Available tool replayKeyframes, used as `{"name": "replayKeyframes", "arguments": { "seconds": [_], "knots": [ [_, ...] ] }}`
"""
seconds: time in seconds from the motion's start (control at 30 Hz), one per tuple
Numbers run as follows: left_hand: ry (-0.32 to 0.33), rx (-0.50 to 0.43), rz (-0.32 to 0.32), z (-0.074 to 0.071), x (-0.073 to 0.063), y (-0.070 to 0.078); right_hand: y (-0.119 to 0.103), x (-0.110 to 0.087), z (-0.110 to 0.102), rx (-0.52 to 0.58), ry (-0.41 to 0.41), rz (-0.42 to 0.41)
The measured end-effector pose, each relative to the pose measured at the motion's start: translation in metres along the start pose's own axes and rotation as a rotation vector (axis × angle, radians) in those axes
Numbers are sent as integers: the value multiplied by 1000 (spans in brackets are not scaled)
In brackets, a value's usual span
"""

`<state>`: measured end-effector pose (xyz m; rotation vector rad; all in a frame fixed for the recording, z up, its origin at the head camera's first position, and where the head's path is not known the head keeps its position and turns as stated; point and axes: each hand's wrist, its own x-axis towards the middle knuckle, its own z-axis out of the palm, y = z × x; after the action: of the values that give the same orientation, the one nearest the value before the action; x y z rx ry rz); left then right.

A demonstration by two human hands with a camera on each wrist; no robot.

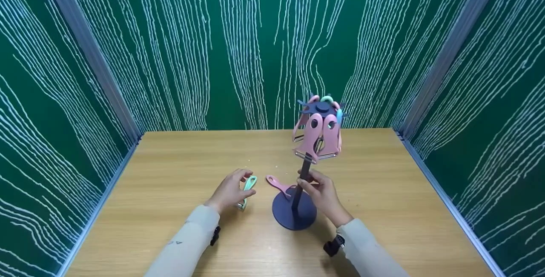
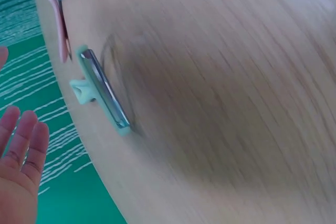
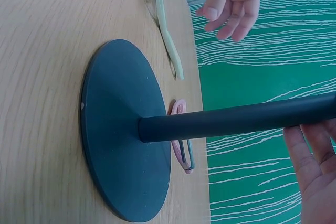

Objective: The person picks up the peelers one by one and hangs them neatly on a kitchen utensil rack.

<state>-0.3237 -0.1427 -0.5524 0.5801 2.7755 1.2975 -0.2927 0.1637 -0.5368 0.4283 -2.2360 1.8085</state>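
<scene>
My left hand (image 1: 230, 189) hovers over a mint-green Y-shaped peeler (image 1: 250, 181), its fingers loosely bent. In the left wrist view the peeler (image 2: 102, 93) lies on the table, blade side towards the camera, and the fingers (image 2: 26, 139) are apart from it. With thumb and fingers my right hand (image 1: 325, 194) holds the dark upright pole (image 1: 305, 169) of a peeler stand. From the top of that stand hang several peelers, including pink ones (image 1: 313, 134). Another pink peeler (image 1: 276, 182) lies on the table behind the round base (image 1: 285, 216).
The wooden table (image 1: 179, 162) has green walls with white wavy lines (image 1: 238, 47) on three sides. Metal-coloured edge strips (image 1: 443, 209) run along its sides. A few small crumbs lie behind the peelers.
</scene>
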Motion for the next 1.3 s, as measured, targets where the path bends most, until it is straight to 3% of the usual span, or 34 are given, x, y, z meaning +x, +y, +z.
{"name": "replayKeyframes", "arguments": {
  "seconds": [0.37, 0.7, 1.03, 1.3],
  "knots": [
    [-60, 123, -95, 10, 7, -15, -1, 0, -1, -2, -10, 16],
    [-63, 173, -149, 16, 14, -20, 1, 2, -2, -4, -12, 23],
    [-78, 259, -220, 21, 16, -21, 2, 1, 1, 39, 4, -67],
    [-70, 283, -187, 23, 16, -18, 5, 1, 2, 61, 14, -86]
  ]
}}
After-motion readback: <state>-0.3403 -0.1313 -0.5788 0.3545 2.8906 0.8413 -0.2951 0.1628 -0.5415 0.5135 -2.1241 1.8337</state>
